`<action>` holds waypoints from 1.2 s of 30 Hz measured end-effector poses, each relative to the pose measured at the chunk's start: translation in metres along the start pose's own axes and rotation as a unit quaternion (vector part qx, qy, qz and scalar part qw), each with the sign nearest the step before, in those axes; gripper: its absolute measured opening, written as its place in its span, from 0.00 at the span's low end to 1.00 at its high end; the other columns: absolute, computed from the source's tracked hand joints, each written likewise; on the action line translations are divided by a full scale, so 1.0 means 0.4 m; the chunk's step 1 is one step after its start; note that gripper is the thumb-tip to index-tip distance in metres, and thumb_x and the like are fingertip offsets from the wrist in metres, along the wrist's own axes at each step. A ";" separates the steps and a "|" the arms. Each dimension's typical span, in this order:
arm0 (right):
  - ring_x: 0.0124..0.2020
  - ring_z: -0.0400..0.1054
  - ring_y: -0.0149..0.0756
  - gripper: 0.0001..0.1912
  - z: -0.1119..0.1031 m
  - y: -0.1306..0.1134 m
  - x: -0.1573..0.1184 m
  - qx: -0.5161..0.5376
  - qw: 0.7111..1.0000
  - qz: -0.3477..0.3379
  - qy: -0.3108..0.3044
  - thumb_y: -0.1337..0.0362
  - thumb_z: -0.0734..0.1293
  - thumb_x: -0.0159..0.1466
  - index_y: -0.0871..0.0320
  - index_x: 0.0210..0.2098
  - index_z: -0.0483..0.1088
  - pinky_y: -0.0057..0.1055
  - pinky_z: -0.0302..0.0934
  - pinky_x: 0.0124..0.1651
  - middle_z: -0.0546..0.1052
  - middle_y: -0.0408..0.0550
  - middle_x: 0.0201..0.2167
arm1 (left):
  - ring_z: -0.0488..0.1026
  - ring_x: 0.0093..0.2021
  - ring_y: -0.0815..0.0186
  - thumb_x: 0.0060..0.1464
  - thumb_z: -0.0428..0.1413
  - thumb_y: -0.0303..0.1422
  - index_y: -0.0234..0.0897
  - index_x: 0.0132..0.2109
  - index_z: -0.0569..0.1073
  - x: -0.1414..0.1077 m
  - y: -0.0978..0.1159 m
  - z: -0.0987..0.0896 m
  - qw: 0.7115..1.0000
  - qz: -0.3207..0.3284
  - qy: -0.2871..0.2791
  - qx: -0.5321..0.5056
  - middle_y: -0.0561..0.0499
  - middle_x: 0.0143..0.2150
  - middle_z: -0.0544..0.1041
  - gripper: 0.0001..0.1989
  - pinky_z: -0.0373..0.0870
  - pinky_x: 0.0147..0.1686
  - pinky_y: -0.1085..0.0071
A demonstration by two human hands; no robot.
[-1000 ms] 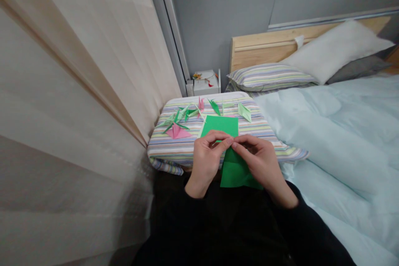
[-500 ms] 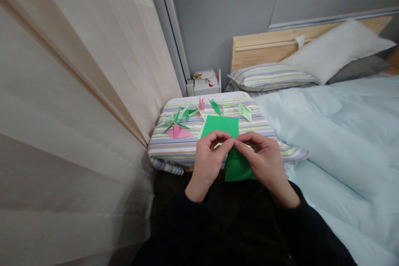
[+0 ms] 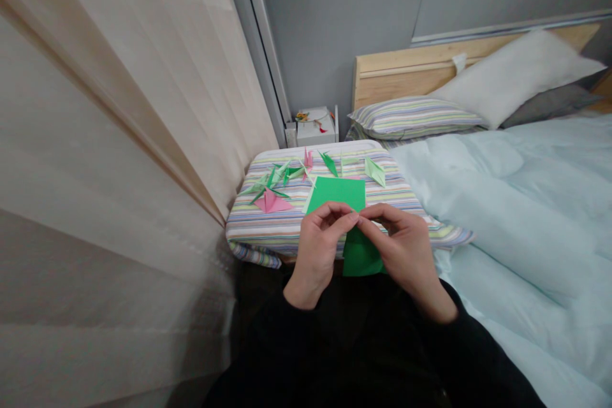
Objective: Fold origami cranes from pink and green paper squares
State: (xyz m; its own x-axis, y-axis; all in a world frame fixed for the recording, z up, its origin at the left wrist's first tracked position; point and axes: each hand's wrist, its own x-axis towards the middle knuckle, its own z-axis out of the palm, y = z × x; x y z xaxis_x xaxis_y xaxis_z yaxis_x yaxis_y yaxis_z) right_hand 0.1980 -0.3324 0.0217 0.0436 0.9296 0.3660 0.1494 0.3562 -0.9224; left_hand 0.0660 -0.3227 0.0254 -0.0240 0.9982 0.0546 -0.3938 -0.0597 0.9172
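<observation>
I have the left hand (image 3: 318, 255) and right hand (image 3: 406, 255) close together, their fingertips (image 3: 352, 218) pressed against each other and pinching the green paper (image 3: 336, 194) at about its middle. The sheet's upper part lies flat on the folded striped quilt (image 3: 253, 233), and its lower part (image 3: 362, 255) runs past the quilt's near edge toward my black sleeves (image 3: 287, 331).

Toward the far edge of the quilt lie a pale green crane (image 3: 375, 172), a green crane (image 3: 329, 164) and a pink crane (image 3: 308, 159). Nearer the left edge, a pink crane (image 3: 270, 202) sits just beside a cluster of green cranes (image 3: 272, 177). The quilt rests against a curtain (image 3: 119, 108) on the left and a pale blue duvet (image 3: 502, 217) on the right.
</observation>
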 end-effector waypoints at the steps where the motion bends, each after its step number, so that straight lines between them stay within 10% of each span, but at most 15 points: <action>1: 0.35 0.74 0.40 0.06 0.000 -0.001 0.000 0.001 1.000 -0.001 -0.002 0.61 0.71 0.63 0.56 0.31 0.78 0.37 0.65 0.44 0.82 0.46 0.31 | 0.70 0.33 0.70 0.43 0.68 0.31 0.36 0.31 0.78 0.000 0.000 0.001 1.000 0.004 0.003 -0.005 0.55 0.29 0.75 0.08 0.67 0.39 0.72; 19: 0.33 0.72 0.36 0.07 0.001 0.002 0.006 0.023 0.999 0.013 -0.041 0.62 0.71 0.63 0.57 0.30 0.78 0.33 0.63 0.41 0.80 0.43 0.29 | 0.71 0.35 0.69 0.49 0.67 0.31 0.36 0.32 0.80 0.000 -0.011 -0.030 0.997 0.050 -0.016 0.056 0.54 0.31 0.78 0.04 0.67 0.40 0.72; 36: 0.32 0.72 0.36 0.07 -0.006 0.056 0.015 0.003 0.996 0.039 -0.078 0.61 0.71 0.61 0.57 0.29 0.77 0.33 0.61 0.39 0.79 0.43 0.28 | 0.70 0.31 0.71 0.46 0.69 0.34 0.36 0.32 0.80 0.081 -0.013 -0.071 0.982 0.131 0.131 -0.026 0.55 0.29 0.76 0.08 0.66 0.36 0.74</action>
State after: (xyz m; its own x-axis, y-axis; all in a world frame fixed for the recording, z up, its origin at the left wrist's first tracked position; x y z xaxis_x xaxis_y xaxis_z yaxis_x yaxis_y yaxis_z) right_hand 0.2041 -0.3190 0.0034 -0.0993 0.9578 0.2698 0.1463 0.2822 -0.9481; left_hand 0.0411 -0.2902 0.0112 -0.3638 0.9146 0.1766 -0.3890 -0.3215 0.8633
